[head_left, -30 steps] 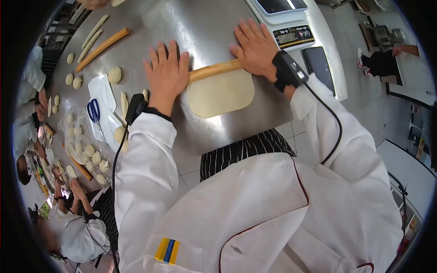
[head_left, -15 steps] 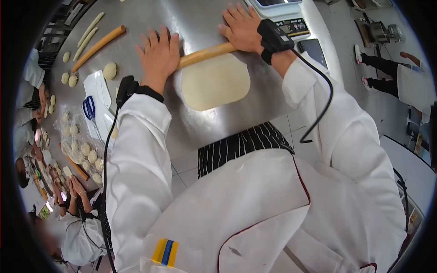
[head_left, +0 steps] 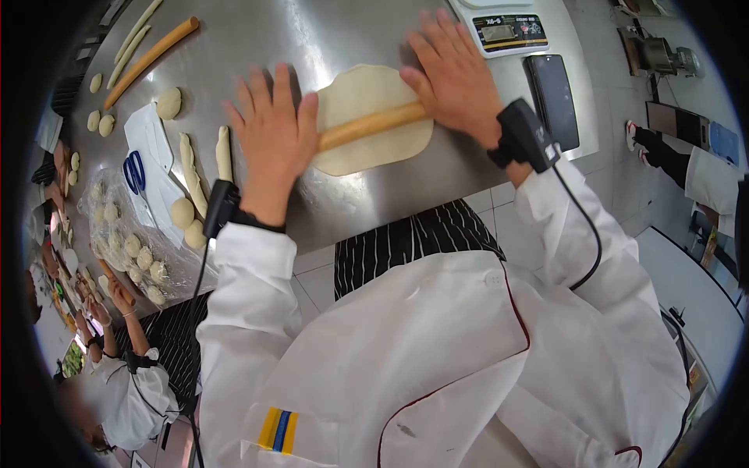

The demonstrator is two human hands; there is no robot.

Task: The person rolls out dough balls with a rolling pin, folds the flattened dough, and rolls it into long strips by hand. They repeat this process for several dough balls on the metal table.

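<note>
A flat, rounded sheet of dough lies on the steel table. Across its middle rests a wooden rolling pin, tilted slightly up to the right. My left hand presses on the pin's left end with its fingers spread and stretched forward. The right end is under my right hand, whose fingers are also apart and extended. Neither hand is wrapped round the pin. Dough shows both above and below the pin.
Left of my left hand are dough strips, a dough ball, blue-handled scissors, a white scraper and bagged dough balls. A second rolling pin lies farther up. A scale and phone are right. Co-workers stand left.
The rolling pin has moved from the sheet's far edge back to its middle, nearer my body, with both hands on it. The view has shifted, showing more dough strips at left.
</note>
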